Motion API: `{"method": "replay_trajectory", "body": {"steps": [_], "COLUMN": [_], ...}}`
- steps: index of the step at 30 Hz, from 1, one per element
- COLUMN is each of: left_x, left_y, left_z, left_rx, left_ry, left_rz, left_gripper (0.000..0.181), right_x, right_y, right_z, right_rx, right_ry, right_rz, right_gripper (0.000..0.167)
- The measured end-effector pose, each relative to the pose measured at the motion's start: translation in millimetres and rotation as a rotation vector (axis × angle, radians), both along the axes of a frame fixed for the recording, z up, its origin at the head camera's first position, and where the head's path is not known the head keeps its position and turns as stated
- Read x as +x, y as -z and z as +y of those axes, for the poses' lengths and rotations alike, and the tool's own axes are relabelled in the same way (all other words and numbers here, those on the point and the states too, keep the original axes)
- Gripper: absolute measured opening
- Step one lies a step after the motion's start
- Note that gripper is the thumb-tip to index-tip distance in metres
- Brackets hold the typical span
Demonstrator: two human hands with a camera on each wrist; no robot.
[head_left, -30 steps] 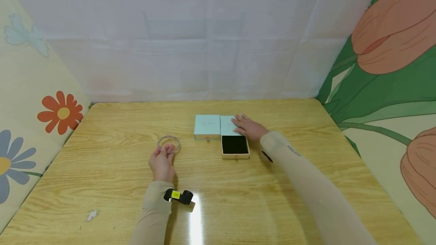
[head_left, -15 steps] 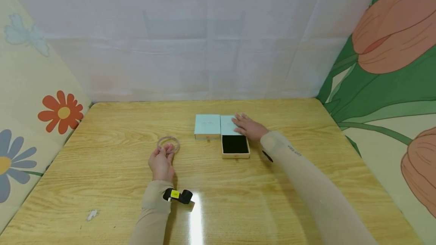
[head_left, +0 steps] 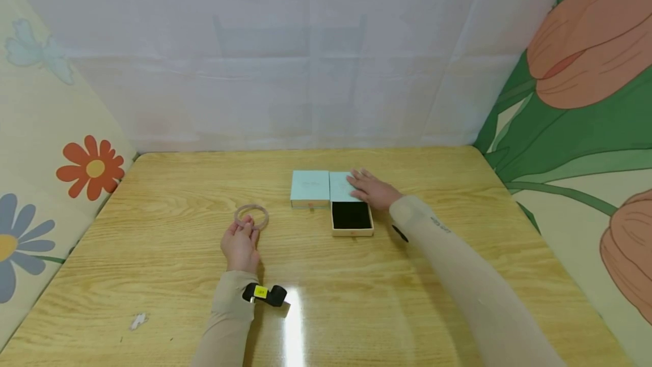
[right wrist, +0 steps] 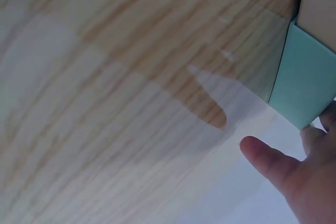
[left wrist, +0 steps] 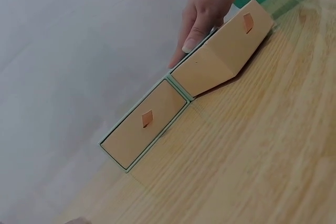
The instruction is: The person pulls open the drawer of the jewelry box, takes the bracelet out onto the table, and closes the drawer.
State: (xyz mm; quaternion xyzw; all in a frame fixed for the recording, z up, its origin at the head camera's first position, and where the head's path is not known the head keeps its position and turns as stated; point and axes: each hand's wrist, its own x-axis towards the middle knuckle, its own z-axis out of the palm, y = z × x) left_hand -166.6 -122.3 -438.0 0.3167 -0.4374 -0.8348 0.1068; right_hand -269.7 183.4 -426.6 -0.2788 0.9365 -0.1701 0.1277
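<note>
A thin pale pink ring (head_left: 252, 217), like a bangle, is pinched at its near edge by the left hand (head_left: 240, 247) over the left of the table. Two light blue boxes stand side by side: the left one (head_left: 310, 187) has its drawer in, while the right one (head_left: 342, 187) has its black-lined drawer (head_left: 352, 232) pulled out toward the near side. With fingers spread, the right hand (head_left: 374, 190) rests on top of the right box. Both drawer fronts with their orange tabs show in the left wrist view, and the right box's blue side (right wrist: 302, 74) in the right wrist view.
The boxes stand on a wooden table (head_left: 326, 276) with a white cloth (head_left: 305, 89) behind it. Flower-patterned panels flank both sides. A small white mark (head_left: 137, 321) lies at the table's near left.
The left hand, still pinching the ring, has shifted very slightly left. The right hand has stayed on the right box.
</note>
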Motion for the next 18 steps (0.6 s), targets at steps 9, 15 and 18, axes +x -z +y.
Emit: {"method": "replay_trajectory", "body": {"steps": [9,15,18], "left_x": [11.0,14.9,16.5], "left_y": [1.2,-0.8,-1.0], "left_z": [-4.9,-9.1,-12.7], "left_rx": [0.012,0.053,0.061], "left_ry": [0.017,0.047,0.088], "left_rz": [0.005,0.004,-0.006], "left_gripper": [0.026,0.009,0.011], "right_x": [0.9,1.9,2.2], "right_y": [0.3,0.2,0.2], "right_z": [0.5,0.2,0.4], "right_rx": [-0.016,-0.023,-0.029], "right_ry": [0.006,0.01,0.012], "right_rz": [0.002,0.006,0.004], "right_gripper": [0.057,0.058,0.058]}}
